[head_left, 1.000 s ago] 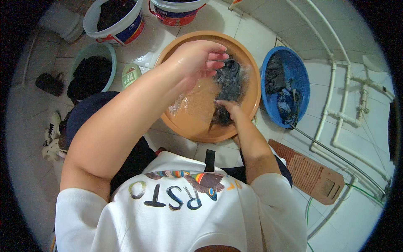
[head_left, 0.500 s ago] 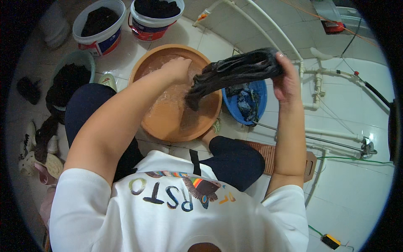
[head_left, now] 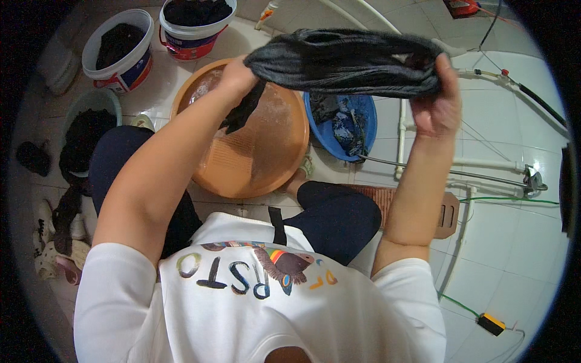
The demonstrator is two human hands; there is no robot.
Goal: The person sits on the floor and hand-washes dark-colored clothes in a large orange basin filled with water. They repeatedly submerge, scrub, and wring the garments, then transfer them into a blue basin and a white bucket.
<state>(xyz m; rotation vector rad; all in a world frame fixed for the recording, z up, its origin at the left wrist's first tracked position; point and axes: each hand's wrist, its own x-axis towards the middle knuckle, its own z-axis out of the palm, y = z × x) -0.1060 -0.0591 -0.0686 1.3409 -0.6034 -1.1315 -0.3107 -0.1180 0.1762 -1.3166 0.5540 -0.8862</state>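
Observation:
A wet-looking black cloth (head_left: 345, 60) stretches sideways between my two hands, above an orange basin (head_left: 281, 175) with water in it. My left hand (head_left: 238, 77) is closed round its left end, and a dark tail hangs below that hand over the basin. At the right end, my right hand (head_left: 437, 106) grips the cloth, fingers partly hidden behind it and slightly blurred. Just right of the orange basin stands a blue basin (head_left: 316, 129) with dark wet fabric (head_left: 350, 130) inside. Whether the black cloth is a whole garment I cannot tell.
Two white buckets (head_left: 134, 71) (head_left: 192, 45) of dark cloth stand at the far left. A pale green tub (head_left: 75, 109) of black fabric is nearer. Shoes (head_left: 48, 257) lie at the left. A brown washboard (head_left: 448, 216), white pipes (head_left: 402, 118) and a metal rod (head_left: 448, 169) are at the right.
My left hand has come up from the basin water and now holds the cloth's left end. The cloth has risen and is stretched out level; my right hand has shifted right with it.

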